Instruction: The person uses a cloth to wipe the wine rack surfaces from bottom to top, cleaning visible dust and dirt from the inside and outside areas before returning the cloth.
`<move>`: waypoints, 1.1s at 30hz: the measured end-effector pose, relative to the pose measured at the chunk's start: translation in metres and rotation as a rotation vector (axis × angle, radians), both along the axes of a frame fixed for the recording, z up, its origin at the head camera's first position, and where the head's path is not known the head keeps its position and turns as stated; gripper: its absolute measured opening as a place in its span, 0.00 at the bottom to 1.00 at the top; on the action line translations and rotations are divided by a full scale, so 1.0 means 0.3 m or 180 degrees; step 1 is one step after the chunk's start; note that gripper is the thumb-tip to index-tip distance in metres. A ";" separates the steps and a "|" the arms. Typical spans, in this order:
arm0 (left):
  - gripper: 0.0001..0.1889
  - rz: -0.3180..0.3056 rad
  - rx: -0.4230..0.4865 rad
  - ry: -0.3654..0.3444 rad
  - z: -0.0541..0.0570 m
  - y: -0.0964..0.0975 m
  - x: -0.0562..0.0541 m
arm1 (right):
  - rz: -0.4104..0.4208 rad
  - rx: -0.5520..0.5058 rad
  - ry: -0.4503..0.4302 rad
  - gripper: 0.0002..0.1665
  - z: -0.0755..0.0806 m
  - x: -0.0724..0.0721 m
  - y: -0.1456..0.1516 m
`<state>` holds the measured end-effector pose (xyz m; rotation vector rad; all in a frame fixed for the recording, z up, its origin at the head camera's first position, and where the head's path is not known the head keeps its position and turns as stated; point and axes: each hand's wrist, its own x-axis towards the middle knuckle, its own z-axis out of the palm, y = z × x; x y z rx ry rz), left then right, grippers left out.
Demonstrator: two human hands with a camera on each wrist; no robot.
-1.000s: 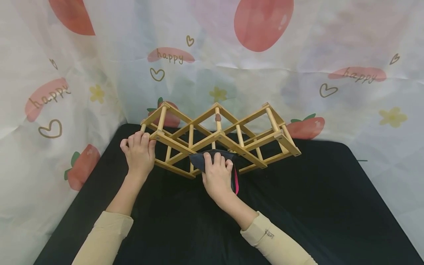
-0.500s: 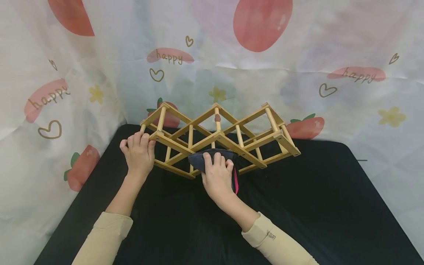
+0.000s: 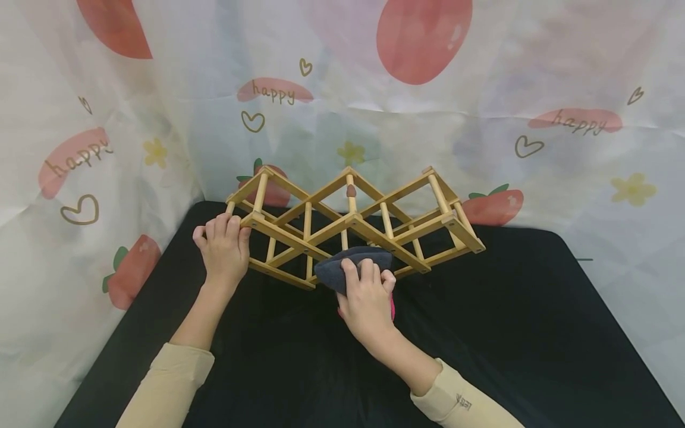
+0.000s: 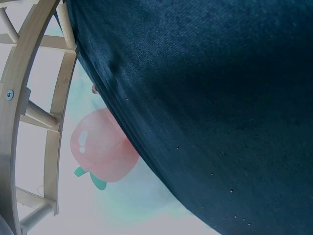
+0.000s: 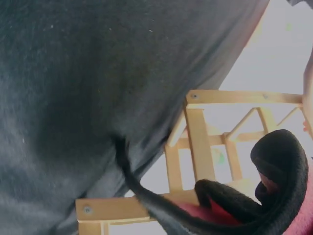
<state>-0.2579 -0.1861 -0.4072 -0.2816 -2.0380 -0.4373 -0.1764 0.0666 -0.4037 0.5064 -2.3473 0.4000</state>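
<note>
A wooden lattice rack (image 3: pixel 377 235) with crossed slats and round rods stands across the middle of the black-covered table. My left hand (image 3: pixel 223 249) grips its left end, fingers curled over the corner. Just in front of the rack's lower middle, my right hand (image 3: pixel 369 306) pinches a soft navy cloth article (image 3: pixel 332 272) with pink-red edging. From the right wrist, this cloth article (image 5: pixel 279 152) shows a pink-red inner side and a thin dark strap; its exact kind is unclear. The left wrist view shows the rack (image 4: pixel 29 54), but not clearly the fingers.
The table's black cover (image 3: pixel 508 333) extends to both sides and in front of the rack. Behind and to the left hangs a printed curtain (image 3: pixel 481 71) with fruit and hearts. A small reddish-brown spot (image 3: pixel 351 190) marks the rack's upper middle rod.
My right hand has drawn the navy cloth article back toward me and slightly right, away from the rack's lower middle. My left hand and the rack stay nearly still.
</note>
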 end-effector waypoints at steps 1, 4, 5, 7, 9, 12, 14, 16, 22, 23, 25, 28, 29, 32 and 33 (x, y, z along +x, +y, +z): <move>0.24 0.0004 -0.0002 0.0003 0.000 0.000 0.000 | 0.0024 -0.0017 0.0041 0.27 0.005 0.004 0.004; 0.24 0.0001 -0.0005 0.0005 0.000 0.000 0.000 | 0.0092 -0.0076 0.0153 0.28 0.021 0.014 0.018; 0.24 0.0001 -0.0007 0.0005 0.000 0.000 0.000 | 0.0109 -0.0089 0.0183 0.28 0.026 0.017 0.023; 0.24 0.0008 -0.0011 0.0004 0.000 -0.001 0.000 | 0.0132 -0.0103 0.0233 0.28 0.036 0.021 0.034; 0.24 0.0013 -0.0010 0.0000 0.000 -0.002 0.000 | 0.0149 -0.0107 0.0279 0.29 0.047 0.026 0.045; 0.24 0.0017 -0.0005 -0.0006 0.001 -0.003 0.001 | 0.0156 -0.0084 0.0304 0.28 0.067 0.035 0.063; 0.24 0.0009 -0.0004 0.0001 0.000 -0.002 0.000 | 0.0159 -0.0064 0.0321 0.28 0.081 0.041 0.076; 0.24 0.0001 -0.0005 0.0014 0.000 -0.001 0.000 | 0.0152 -0.0037 0.0329 0.28 0.096 0.045 0.090; 0.24 0.0000 -0.0003 0.0008 -0.001 0.001 -0.001 | 0.0127 -0.0017 0.0414 0.29 0.139 0.051 0.130; 0.24 0.0001 -0.0003 0.0002 -0.001 0.001 -0.001 | 0.0127 -0.0025 0.0438 0.29 0.146 0.051 0.135; 0.24 0.0003 -0.0004 -0.0007 -0.001 0.001 -0.001 | 0.0119 -0.0039 0.0498 0.29 0.161 0.049 0.146; 0.24 -0.0006 0.0003 -0.0003 0.000 0.001 0.000 | 0.0104 -0.0048 0.0571 0.30 0.186 0.042 0.160; 0.24 -0.0006 0.0002 0.0001 0.000 0.001 0.000 | 0.0094 -0.0052 0.0582 0.29 0.195 0.039 0.164; 0.24 -0.0020 0.0011 0.0025 0.001 0.002 0.000 | 0.0054 -0.0077 0.0604 0.29 0.224 0.024 0.174; 0.24 -0.0020 0.0011 0.0031 0.002 0.002 0.000 | 0.0039 -0.0094 0.0614 0.29 0.233 0.017 0.176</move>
